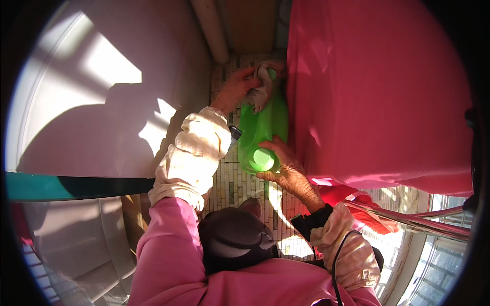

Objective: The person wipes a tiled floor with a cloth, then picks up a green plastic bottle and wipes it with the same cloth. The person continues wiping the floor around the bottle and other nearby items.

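A translucent green plastic jug (254, 128) is on the tiled floor between my arms. Its round, light green cap (262, 157) faces up at the near end. My right hand (286, 160) curls around that end, thumb and fingers on both sides of the cap. At the far end my left hand (239, 85) presses a crumpled pale cloth (261, 91) against the green plastic. Another small green round part (271, 73) shows beside the cloth; whether it belongs to the same jug, I cannot tell. The cloth hides some of the far end.
A pink cloth cover (375, 95) hangs close along the right. To the left rises a pale panel (153, 69) with a teal edge (82, 188) below it. A small dark object (235, 134) is beside the jug. Metal tubing (405, 220) and a red item (363, 210) are at lower right.
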A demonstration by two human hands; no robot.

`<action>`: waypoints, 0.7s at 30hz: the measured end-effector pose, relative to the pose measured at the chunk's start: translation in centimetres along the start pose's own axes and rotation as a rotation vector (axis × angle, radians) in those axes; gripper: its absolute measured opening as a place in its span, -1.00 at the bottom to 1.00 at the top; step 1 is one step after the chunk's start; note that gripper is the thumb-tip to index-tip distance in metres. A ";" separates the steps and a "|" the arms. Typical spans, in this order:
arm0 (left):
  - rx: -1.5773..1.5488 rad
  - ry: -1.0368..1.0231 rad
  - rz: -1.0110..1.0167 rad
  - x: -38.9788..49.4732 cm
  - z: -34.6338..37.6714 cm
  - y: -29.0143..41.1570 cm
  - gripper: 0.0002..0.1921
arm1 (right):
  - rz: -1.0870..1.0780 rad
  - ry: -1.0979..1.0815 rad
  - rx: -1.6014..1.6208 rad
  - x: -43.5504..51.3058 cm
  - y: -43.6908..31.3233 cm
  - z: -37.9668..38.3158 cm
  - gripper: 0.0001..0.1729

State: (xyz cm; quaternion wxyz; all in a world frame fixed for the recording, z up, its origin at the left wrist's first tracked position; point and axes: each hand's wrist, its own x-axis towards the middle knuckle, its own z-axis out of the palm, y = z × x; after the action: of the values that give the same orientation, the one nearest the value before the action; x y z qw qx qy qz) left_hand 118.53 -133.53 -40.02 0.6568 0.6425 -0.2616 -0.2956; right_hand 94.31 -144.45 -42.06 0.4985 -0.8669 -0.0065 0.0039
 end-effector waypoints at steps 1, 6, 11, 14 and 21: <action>0.077 0.084 0.025 -0.8 0.3 -0.4 -0.66 | -0.004 0.003 0.022 0.1 -0.2 0.0 -0.17; -0.384 0.142 0.044 -4.3 0.6 -2.2 -0.64 | -0.016 -0.006 0.077 0.0 -0.6 -0.2 -0.16; -1.062 0.117 0.003 -7.0 -0.2 -1.7 -0.55 | 0.020 0.001 0.025 -0.2 -0.4 0.1 -0.16; -0.983 -0.055 0.142 -8.4 0.1 -0.7 -0.51 | 0.015 0.004 0.025 -0.1 0.0 0.3 -0.15; 1.242 0.528 0.794 -8.4 1.0 1.4 -0.40 | -0.007 0.026 0.009 -0.1 0.6 0.6 -0.16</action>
State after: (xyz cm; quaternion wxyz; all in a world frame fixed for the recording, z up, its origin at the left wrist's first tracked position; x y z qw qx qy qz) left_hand 112.07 -128.15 -38.30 0.2739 0.7997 -0.4245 0.3244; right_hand 94.23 -144.28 -42.87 0.5023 -0.8647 -0.0028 -0.0092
